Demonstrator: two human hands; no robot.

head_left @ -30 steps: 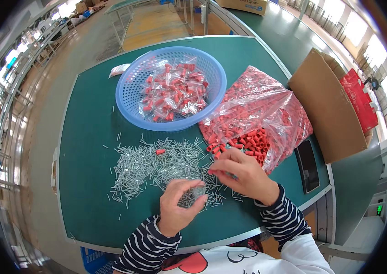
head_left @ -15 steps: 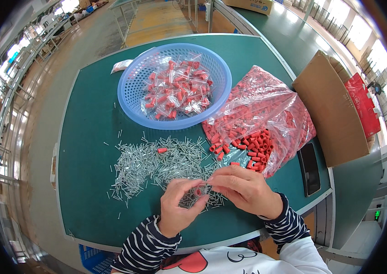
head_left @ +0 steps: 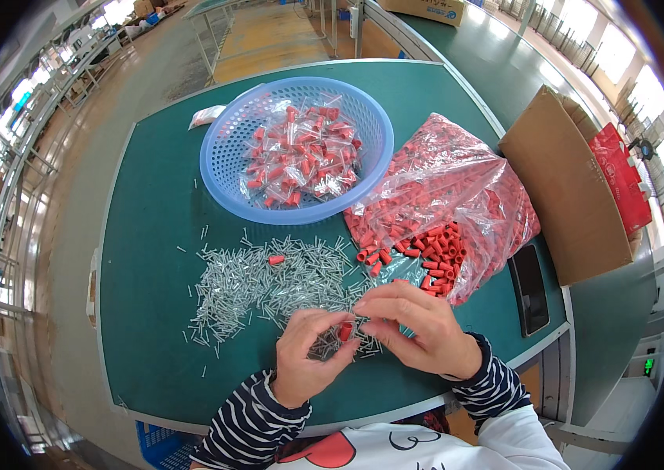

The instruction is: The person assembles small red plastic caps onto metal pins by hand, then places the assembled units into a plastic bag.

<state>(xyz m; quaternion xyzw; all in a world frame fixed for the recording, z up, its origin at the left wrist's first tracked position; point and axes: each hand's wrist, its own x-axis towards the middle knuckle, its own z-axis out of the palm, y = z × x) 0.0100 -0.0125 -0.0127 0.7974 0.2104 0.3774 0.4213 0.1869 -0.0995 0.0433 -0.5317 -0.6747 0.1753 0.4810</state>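
My left hand (head_left: 312, 352) is closed on a small clear plastic bag, pinched between thumb and fingers just above the table's near part. Inside the bag sits a red plastic cap (head_left: 345, 331). My right hand (head_left: 418, 325) is at the bag's upper right edge, thumb and forefinger around it; the exact contact is too small to make out. Beyond and beneath the hands spreads a loose pile of silvery screws (head_left: 269, 278), with a single red cap (head_left: 276, 259) lying on it.
A blue perforated basket (head_left: 214, 184) holds several small bags with red caps. Right of it, a large clear sack (head_left: 457, 172) of red caps spills some onto the green table (head_left: 152, 313). A black phone (head_left: 530, 290) and an open cardboard box (head_left: 567, 196) are at the right.
The red cap in the small bag has turned and shows more of its side. My right thumb and forefinger have spread slightly; my left hand has barely moved.
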